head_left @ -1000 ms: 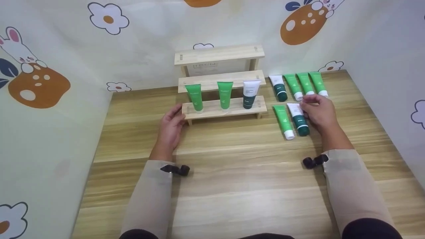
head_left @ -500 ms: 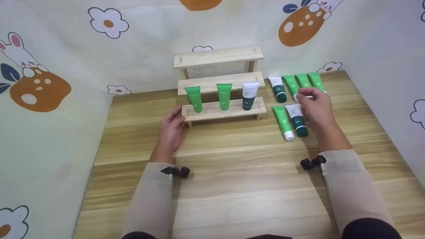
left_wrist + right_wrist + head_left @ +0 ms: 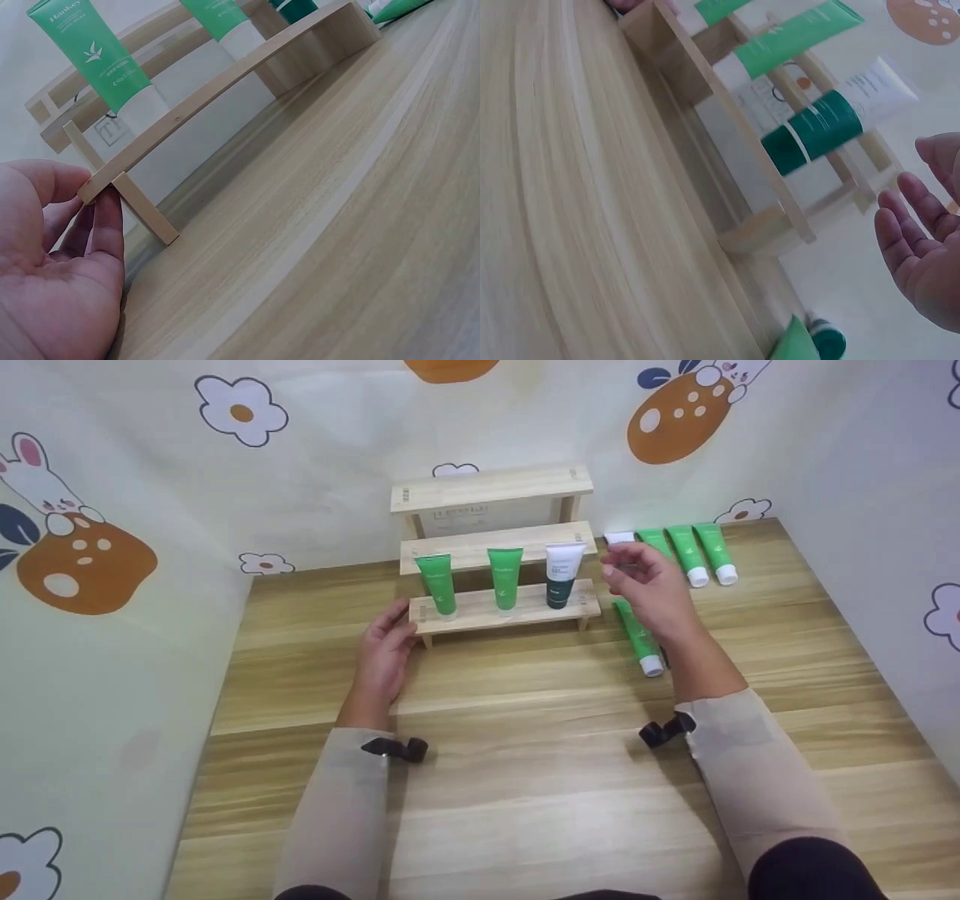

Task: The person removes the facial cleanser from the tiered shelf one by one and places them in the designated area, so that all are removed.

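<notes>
A three-step wooden display rack [image 3: 491,489] stands against the back wall. On its lowest step two green tubes [image 3: 506,579] and one white-and-dark-green tube [image 3: 564,576] stand upright on their caps. My left hand [image 3: 384,654] pinches the left end of that step, with fingers above and below the board in the left wrist view. My right hand [image 3: 651,589] hovers right of the rack, fingers loosely bent and holding nothing; the right wrist view shows thumb and fingers apart. Behind or beneath it, the lying tubes are partly hidden.
Right of the rack, green tubes [image 3: 716,553] lie in a back row beside a white tube end [image 3: 619,538]. Another green tube [image 3: 640,641] lies nearer on the wooden table [image 3: 525,780]. Patterned walls [image 3: 337,457] enclose the back and sides.
My right hand has moved left, from beside the lying tubes to near the rack's right end, and now covers the front white-and-dark-green tube. My left hand stays on the rack.
</notes>
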Demonstrator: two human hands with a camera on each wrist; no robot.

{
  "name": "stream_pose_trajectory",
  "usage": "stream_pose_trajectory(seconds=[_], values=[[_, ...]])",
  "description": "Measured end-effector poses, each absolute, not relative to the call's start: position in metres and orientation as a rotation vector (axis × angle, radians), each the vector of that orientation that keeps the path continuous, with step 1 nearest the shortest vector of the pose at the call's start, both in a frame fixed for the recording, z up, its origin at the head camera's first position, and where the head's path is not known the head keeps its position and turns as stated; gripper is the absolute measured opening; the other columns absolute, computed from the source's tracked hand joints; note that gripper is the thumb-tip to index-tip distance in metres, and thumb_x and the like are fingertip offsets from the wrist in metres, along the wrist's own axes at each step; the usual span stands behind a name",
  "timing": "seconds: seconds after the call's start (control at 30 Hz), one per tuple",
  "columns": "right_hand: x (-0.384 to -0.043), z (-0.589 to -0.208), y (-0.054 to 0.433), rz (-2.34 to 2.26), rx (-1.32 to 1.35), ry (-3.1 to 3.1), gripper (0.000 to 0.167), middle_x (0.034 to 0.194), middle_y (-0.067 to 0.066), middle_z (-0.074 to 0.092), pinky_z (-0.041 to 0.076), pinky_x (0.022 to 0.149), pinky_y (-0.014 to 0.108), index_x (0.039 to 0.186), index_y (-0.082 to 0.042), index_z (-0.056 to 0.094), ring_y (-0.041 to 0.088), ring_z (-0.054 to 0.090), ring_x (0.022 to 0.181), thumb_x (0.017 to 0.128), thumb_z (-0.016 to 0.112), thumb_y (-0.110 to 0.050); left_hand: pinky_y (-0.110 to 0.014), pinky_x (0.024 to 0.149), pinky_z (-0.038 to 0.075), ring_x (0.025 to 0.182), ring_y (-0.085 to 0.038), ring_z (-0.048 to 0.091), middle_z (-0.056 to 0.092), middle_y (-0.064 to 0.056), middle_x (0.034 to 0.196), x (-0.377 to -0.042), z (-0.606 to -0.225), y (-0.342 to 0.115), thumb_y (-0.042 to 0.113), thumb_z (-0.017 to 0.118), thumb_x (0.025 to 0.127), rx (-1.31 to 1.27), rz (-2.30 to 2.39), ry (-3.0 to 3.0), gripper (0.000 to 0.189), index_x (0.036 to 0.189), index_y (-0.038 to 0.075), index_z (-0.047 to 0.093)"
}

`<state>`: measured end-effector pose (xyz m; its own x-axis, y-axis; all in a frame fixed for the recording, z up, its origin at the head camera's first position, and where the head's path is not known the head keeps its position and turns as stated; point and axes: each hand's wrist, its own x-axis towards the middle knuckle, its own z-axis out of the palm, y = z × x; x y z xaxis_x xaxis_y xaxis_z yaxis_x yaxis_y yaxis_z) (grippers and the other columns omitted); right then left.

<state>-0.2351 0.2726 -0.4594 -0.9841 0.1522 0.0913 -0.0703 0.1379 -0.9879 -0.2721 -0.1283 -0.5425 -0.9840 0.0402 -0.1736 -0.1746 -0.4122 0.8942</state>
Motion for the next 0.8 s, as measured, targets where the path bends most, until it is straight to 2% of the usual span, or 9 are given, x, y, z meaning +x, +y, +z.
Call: stream_pose_trajectory(seconds=[0.17,0.23,0.37,0.63,0.8], values=[[-0.240,-0.455,0.258,1.998,0.007,-2.187,0.042,0.134,0.014,0.070,0.060,0.097,0.023,0.139,-0.009,0.064,0.030,0.067,0.124,0.099,0.076,-0.013,-0.024,0.107,0.056,0.137,-0.019,0.058,0.046,-0.012,0.168,-0.272,-0.542,-0.129,-0.009,0.056,0.101,-0.207,2.529,1.623,0.056,0.156,0.000,0.049],[-0.240,-0.453,0.253,2.007,0.026,-2.172,0.046,0.133,0.010,0.070,0.060,0.100,0.023,0.141,-0.006,0.062,0.030,0.067,0.126,0.098,0.077,-0.011,-0.024,0.105,0.056,0.137,-0.019,0.058,0.046,-0.012,0.167,-0.272,-0.542,-0.128,-0.009,0.056,0.102,-0.202,2.526,1.628,0.056,0.156,0.000,0.049],[-0.242,-0.451,0.246,2.019,0.020,-2.161,0.052,0.130,0.005,0.068,0.059,0.102,0.024,0.144,0.000,0.058,0.022,0.067,0.124,0.097,0.078,-0.010,-0.023,0.100,0.057,0.135,-0.017,0.058,0.048,-0.014,0.165,-0.271,-0.542,-0.128,-0.008,0.056,0.102,-0.189,2.524,1.639,0.055,0.156,-0.001,0.049],[-0.247,-0.450,0.234,2.025,0.038,-2.113,0.044,0.124,0.002,0.067,0.059,0.101,0.026,0.139,0.000,0.061,0.022,0.066,0.119,0.099,0.075,-0.009,-0.023,0.099,0.057,0.134,-0.016,0.059,0.049,-0.013,0.165,-0.272,-0.542,-0.128,-0.007,0.057,0.103,-0.202,2.515,1.651,0.054,0.156,0.000,0.049],[-0.249,-0.455,0.228,2.026,0.068,-2.109,0.034,0.117,0.001,0.071,0.058,0.098,0.026,0.131,-0.003,0.066,0.020,0.067,0.112,0.098,0.074,-0.004,-0.023,0.099,0.056,0.135,-0.017,0.058,0.050,-0.013,0.164,-0.271,-0.542,-0.128,-0.007,0.058,0.102,-0.207,2.523,1.645,0.054,0.155,-0.001,0.050]])
